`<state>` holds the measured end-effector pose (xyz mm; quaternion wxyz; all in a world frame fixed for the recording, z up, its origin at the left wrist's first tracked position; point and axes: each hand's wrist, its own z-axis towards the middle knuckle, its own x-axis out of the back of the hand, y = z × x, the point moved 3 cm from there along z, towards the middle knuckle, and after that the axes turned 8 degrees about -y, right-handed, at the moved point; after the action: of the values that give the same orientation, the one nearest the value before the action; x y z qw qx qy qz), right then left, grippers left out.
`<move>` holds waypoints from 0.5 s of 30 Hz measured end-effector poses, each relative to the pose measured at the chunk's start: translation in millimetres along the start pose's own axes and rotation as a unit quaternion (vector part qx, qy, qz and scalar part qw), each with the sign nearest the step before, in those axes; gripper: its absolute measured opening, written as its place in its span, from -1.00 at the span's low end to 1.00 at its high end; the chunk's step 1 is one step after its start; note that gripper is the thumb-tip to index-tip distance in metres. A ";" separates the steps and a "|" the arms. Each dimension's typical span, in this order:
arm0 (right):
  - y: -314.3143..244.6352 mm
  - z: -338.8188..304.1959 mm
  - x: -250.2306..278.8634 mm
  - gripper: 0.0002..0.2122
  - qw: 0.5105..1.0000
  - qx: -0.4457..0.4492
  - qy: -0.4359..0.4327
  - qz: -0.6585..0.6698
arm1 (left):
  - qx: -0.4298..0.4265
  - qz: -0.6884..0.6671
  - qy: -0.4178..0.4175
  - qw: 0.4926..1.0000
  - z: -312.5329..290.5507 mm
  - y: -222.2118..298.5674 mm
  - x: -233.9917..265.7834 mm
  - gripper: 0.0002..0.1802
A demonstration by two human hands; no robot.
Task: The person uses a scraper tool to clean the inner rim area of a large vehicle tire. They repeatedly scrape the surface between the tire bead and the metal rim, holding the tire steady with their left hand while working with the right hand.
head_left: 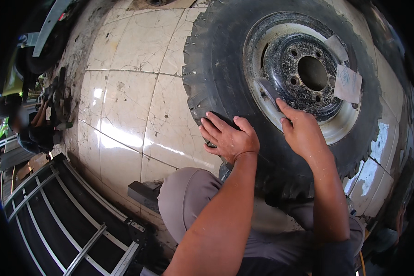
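Note:
A large black tyre [216, 55] with deep tread lies flat on the tiled floor in front of my knees. Its grey steel rim [262, 50] has a dark rusty hub with several bolt holes. My left hand [227, 136] rests on the tyre's near sidewall, fingers spread and gripping the rubber edge. My right hand [301, 131] lies on the sidewall at the rim's edge, fingers pressing a flat grey metal bar [267, 92] that sits between rim and tyre. A white paper patch [348, 83] and a grey strip [336, 47] lie on the rim's far side.
Cracked cream floor tiles [133, 106] stretch to the left. A metal grille frame [55, 211] lies at lower left. A person [34, 126] crouches at the far left beside dark machine parts. My grey-trousered knee [184, 202] is bent below the tyre.

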<state>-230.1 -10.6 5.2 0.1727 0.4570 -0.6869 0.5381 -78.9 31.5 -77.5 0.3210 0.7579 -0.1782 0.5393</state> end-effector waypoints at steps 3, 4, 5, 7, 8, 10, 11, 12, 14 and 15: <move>-6.2 -2.9 -5.4 -0.59 0.996 -0.028 -0.024 -0.084 | 0.004 0.005 0.006 1.000 2.2 -0.3 -0.9 -0.18; -6.7 0.6 -9.8 -0.59 0.994 -0.020 -0.028 -0.107 | 0.003 0.007 0.007 1.000 2.1 -1.7 -1.6 -0.18; -8.0 7.0 -11.6 -0.59 0.994 -0.014 -0.015 -0.111 | 0.001 0.008 0.010 1.000 2.3 -1.8 -0.7 -0.18; -6.7 25.8 -12.3 -0.59 0.993 -0.007 0.013 -0.117 | 0.002 0.008 0.007 1.000 1.2 -1.0 0.8 -0.18; -1.9 37.3 -9.7 -0.59 0.993 0.001 0.029 -0.110 | 0.000 0.006 0.006 1.000 0.9 1.0 2.0 -0.18; 7.1 57.7 -4.1 -0.58 0.993 0.020 0.061 -0.097 | -0.007 0.002 0.005 1.000 -0.6 2.4 2.8 -0.18; 6.9 58.1 -1.2 -0.56 0.999 -0.029 0.032 0.031 | -0.005 0.002 0.005 1.000 0.9 -0.7 1.0 -0.18; 2.0 53.2 8.0 -0.54 0.984 -0.078 0.001 0.157 | -0.001 0.007 0.006 1.000 2.0 -3.1 0.0 -0.18; 3.0 35.0 14.6 -0.42 0.885 -0.087 -0.028 0.457 | 0.000 0.016 0.006 1.000 1.2 -2.9 -1.9 -0.18; 1.6 23.1 17.2 -0.41 0.857 -0.103 -0.022 0.505 | 0.008 0.012 0.001 1.000 1.4 -2.7 -1.1 -0.19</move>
<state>-234.5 -38.8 8.5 -0.0922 0.0384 -0.8782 0.4677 -76.7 32.5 -79.6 0.3086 0.7577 -0.1833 0.5450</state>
